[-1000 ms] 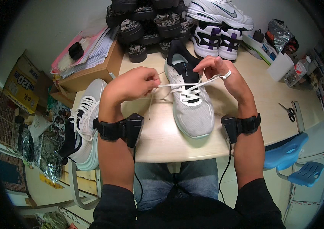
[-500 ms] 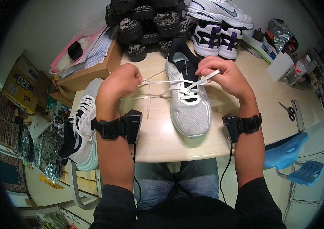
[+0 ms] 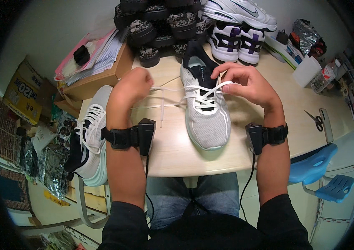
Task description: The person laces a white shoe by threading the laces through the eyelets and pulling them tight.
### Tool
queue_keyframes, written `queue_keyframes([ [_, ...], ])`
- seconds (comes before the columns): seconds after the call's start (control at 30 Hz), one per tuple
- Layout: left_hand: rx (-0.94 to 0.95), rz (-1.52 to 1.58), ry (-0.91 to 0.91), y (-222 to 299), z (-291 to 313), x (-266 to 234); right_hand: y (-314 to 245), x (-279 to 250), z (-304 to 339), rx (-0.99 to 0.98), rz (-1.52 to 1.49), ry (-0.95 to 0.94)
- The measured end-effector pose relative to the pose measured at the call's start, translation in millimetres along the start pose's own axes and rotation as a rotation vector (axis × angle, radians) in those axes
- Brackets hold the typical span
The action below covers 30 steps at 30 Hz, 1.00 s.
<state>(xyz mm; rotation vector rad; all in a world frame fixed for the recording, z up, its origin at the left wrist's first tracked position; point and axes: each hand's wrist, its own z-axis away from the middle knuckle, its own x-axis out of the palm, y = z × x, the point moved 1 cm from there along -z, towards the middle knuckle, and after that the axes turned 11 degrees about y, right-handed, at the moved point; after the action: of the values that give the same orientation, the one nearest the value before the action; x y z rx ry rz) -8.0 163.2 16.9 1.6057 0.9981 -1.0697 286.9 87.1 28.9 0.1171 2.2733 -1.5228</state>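
Observation:
A light grey running shoe (image 3: 208,129) with a black collar stands on the table in front of me, toe toward me. Its white shoelace (image 3: 172,88) is threaded through the lower eyelets, with long loose strands stretching out to the left. To the left of the shoe, my left hand (image 3: 132,86) is closed on the lace strands; its fingertips are partly hidden. My right hand (image 3: 248,84) is at the shoe's right upper edge, thumb and fingers curled around the lace's other end. A matching laced shoe (image 3: 95,125) rests beyond my left forearm.
Dark patterned shoes (image 3: 156,39) are piled at the back, beside white shoes (image 3: 237,41). Papers lie on a cardboard box (image 3: 97,75) at the left. Scissors (image 3: 318,121), a phone (image 3: 326,125) and a plastic bottle (image 3: 327,77) are on the right. A blue chair (image 3: 314,164) stands past the table edge.
My right hand has shifted its grip along the lace, whose free end no longer sticks up past the fingers. My left hand has moved slightly left, drawing the strands along.

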Motion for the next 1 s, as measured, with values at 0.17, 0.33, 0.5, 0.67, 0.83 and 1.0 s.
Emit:
queue_keyframes([
  [0.17, 0.281, 0.563, -0.174, 45.8, 11.5, -10.8, 0.0, 0.8, -0.5, -0.016, 0.009, -0.018],
  [0.33, 0.421, 0.571, -0.195, 70.0, 18.8, -4.0, 0.6, 0.3, -0.3, -0.001, -0.005, -0.022],
  [0.5, 0.423, 0.548, -0.228, 57.4, 15.7, -4.6, 0.3, 0.5, -0.8, 0.022, -0.052, -0.026],
  [0.67, 0.326, 0.525, -0.299, 38.7, 12.2, -10.0, 0.8, 0.7, -1.3, 0.003, -0.035, -0.029],
  [0.83, 0.304, 0.418, -0.35, 39.1, 12.9, -10.4, 0.0, 1.0, -0.4, 0.023, -0.02, -0.034],
  [1.0, 0.271, 0.29, -0.319, 28.6, 12.3, -10.9, -2.3, 3.9, -0.8, 0.018, -0.02, 0.005],
])
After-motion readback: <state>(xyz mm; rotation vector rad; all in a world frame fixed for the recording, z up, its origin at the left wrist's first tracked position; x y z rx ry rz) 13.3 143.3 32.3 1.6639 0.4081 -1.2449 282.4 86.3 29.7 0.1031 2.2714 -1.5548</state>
